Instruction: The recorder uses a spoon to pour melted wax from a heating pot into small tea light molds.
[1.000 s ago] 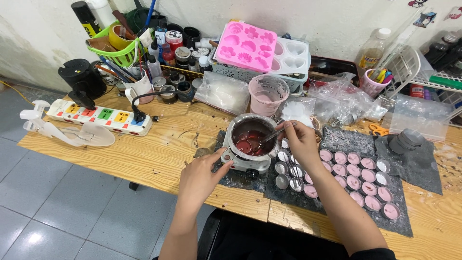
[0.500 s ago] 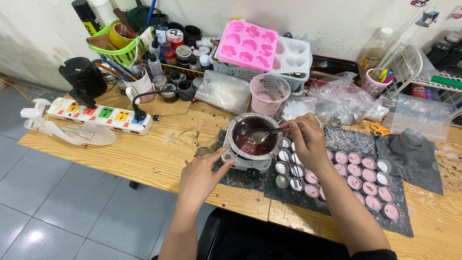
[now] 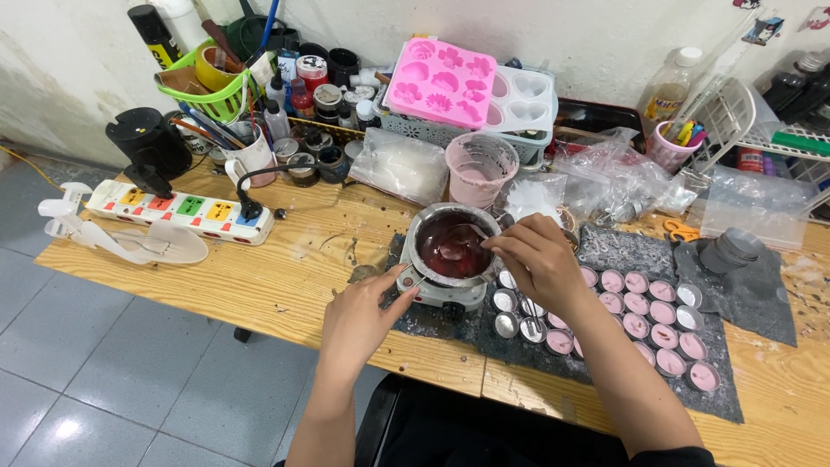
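At a cluttered wooden workbench (image 3: 259, 277), seen from the worker's own head, a white power strip (image 3: 177, 210) with coloured switches lies at about 10 o'clock of the person's hands, a black plug seated at its right end. Beyond it, toward 11 o'clock, a green basket (image 3: 212, 95) of tools and a white mug (image 3: 252, 158) stand among small bottles and jars. The left hand (image 3: 367, 311) rests at the front left of a small hot plate (image 3: 437, 294), fingers loosely curled, the fingertips touching its knob; nothing is gripped in the palm. On the hot plate sits a round metal pot (image 3: 451, 246) holding dark red melted liquid. The right hand (image 3: 540, 259), at 3 o'clock of the pot, pinches the handle of a metal spoon (image 3: 467, 238) whose bowl lies in the liquid. At 12 o'clock stand a pink measuring cup (image 3: 480, 169) and, behind it, a pink flower mould (image 3: 451, 82). To the right, rows of small round tins (image 3: 661, 316), most filled pink, sit on a dark mat (image 3: 735, 398).
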